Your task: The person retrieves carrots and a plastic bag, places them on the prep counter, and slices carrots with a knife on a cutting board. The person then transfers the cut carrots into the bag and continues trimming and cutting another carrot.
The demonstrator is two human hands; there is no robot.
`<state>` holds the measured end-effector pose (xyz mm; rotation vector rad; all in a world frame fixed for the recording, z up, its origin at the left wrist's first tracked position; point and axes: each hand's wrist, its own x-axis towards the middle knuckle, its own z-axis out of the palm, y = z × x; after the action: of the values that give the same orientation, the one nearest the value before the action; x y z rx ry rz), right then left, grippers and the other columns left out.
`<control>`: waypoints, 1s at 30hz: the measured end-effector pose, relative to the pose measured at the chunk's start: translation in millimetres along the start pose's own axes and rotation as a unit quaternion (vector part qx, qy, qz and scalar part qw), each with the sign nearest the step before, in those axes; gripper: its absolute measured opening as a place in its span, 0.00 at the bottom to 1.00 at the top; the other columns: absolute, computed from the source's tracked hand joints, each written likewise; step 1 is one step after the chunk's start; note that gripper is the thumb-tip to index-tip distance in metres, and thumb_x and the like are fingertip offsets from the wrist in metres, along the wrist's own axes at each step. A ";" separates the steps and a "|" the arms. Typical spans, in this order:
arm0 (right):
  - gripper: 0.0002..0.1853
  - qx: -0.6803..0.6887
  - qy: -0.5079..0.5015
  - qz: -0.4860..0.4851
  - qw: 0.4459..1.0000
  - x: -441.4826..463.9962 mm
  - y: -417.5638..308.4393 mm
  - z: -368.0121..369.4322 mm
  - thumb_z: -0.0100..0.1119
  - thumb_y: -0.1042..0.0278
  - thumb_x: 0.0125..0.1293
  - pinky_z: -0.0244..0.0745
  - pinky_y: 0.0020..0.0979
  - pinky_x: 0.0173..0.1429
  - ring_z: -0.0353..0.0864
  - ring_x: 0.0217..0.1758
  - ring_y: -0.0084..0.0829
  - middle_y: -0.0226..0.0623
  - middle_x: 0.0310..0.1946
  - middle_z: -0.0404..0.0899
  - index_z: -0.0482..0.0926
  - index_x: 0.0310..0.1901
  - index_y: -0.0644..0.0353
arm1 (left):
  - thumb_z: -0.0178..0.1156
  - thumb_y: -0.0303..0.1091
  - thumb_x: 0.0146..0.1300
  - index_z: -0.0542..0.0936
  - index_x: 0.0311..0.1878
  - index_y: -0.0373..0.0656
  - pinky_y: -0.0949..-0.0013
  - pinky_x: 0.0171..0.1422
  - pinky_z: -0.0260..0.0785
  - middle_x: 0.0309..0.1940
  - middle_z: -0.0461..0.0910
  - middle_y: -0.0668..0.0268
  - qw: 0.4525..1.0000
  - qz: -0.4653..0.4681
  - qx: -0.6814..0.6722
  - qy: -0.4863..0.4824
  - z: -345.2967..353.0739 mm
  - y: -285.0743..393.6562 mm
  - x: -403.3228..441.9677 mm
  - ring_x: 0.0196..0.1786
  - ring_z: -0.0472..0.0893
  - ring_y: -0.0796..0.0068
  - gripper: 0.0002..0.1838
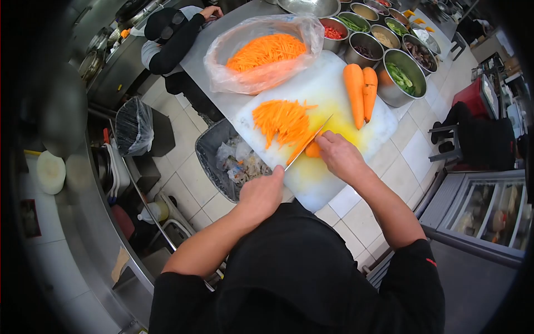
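My left hand (261, 192) is wrapped round the handle of a knife (310, 140), whose blade slants up to the right across the white cutting board (367, 153). On the blade's right side, the fingers of my right hand (339, 156) are bent down on a piece of carrot (313, 149), partly hidden under them. A heap of carrot shreds (281, 121) lies left of the blade. Two whole carrots (354, 92) rest farther up the board. Beyond its far edge, a clear plastic bag (222, 61) stands open, full of carrot shreds (270, 51).
Several metal pots of cut food, including a pot of greens (397, 92), crowd the far right. A lined waste bin (211, 167) stands below the board's left edge. Another person (172, 42) leans at the counter's left. A glass-topped freezer (484, 211) is at right.
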<state>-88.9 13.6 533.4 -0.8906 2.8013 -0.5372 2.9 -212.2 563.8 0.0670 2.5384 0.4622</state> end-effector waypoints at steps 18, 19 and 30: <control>0.14 0.011 0.022 -0.001 1.000 -4.2 5.9 11.6 0.57 0.78 0.65 0.80 0.46 0.52 0.81 0.48 0.50 0.45 0.45 0.77 0.74 0.52 0.61 | 0.49 0.33 0.70 0.68 0.53 0.38 0.35 0.50 0.73 0.36 0.84 0.37 1.000 0.004 0.009 -0.010 -10.8 3.6 7.5 0.43 0.85 0.32 0.13; 0.14 0.004 0.011 0.000 1.000 -5.3 4.4 10.3 0.56 0.79 0.65 0.81 0.46 0.53 0.82 0.50 0.49 0.45 0.46 0.77 0.74 0.52 0.60 | 0.49 0.33 0.70 0.68 0.53 0.38 0.35 0.50 0.73 0.36 0.84 0.37 1.000 -0.002 0.010 -0.022 -16.5 6.7 -1.4 0.43 0.84 0.32 0.13; 0.13 -0.004 0.026 -0.007 1.000 -2.0 6.0 12.0 0.57 0.79 0.65 0.80 0.47 0.51 0.82 0.47 0.51 0.47 0.44 0.77 0.74 0.51 0.62 | 0.47 0.29 0.71 0.70 0.52 0.34 0.38 0.47 0.76 0.36 0.85 0.40 0.999 -0.003 0.033 -0.024 -16.9 2.4 -18.4 0.42 0.86 0.36 0.12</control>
<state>-87.4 15.8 520.0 -0.9109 2.8484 -0.5598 9.4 -217.8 587.4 0.0931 2.5056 0.3704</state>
